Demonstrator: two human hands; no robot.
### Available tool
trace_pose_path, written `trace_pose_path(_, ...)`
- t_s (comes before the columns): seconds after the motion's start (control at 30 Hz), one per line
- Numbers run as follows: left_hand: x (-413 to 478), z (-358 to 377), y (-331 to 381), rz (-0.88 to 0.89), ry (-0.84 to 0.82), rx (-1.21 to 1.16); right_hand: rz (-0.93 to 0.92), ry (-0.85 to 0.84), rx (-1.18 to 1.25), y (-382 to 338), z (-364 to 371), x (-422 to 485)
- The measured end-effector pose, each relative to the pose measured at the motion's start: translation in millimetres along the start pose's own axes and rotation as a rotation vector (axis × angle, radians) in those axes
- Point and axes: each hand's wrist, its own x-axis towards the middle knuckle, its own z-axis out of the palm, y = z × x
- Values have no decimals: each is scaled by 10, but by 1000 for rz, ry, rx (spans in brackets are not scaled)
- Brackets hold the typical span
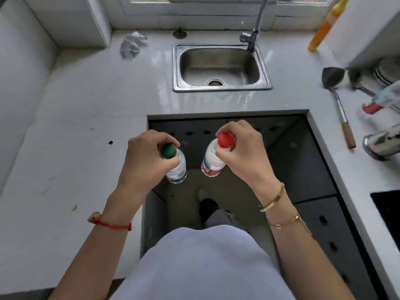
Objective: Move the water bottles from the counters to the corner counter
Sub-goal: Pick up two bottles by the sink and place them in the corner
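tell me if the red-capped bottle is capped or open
Capped. The red cap sits on the neck of the water bottle, pinched by the right hand, which holds it upright in the air.

Daylight enters from the window (227,5) at top. The counter (86,94) shows soft glare near the sink (220,68). Wide-angle distortion bends the edges. Objects at right are motion-blurred.

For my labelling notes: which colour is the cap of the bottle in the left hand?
Green cap, seen in the head view.
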Motion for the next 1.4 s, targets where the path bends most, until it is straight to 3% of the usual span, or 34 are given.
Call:
trace_pose_path(0.4, -273, 464, 630, 325, -307, -55, 285, 271, -74, 314, -541, -1193)
trace_pose_path(0.47, -405, 652, 875, 424, -400, -48, 368, 377, -101, 421, -711, -1528)
trace_pose_path(0.7, -638, 875, 1143, 530, -478, -29, 461, 470, -85, 482, -832, -1979)
trace_pose_path(1.4, -3228, 1552, 2195, 938, -872, -62, 849, 816, -156, 386, -1272, -5276)
